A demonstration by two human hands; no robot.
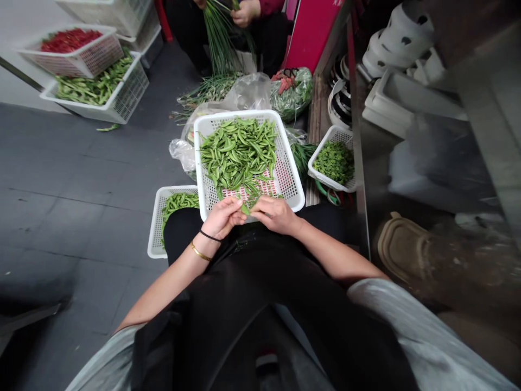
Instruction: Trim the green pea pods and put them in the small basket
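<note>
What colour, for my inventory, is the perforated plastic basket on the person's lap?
White, in the head view: a white perforated plastic basket of green pea pods.

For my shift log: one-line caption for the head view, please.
Left hand and right hand pinch one green pod at the near edge of a white basket of pods.

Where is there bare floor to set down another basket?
The grey floor is bare left of the side basket, up to the stacked baskets. Ahead it is crowded: bags, scallions and the greens basket ring the big basket. There the left hand and right hand pinch a pod.
</note>
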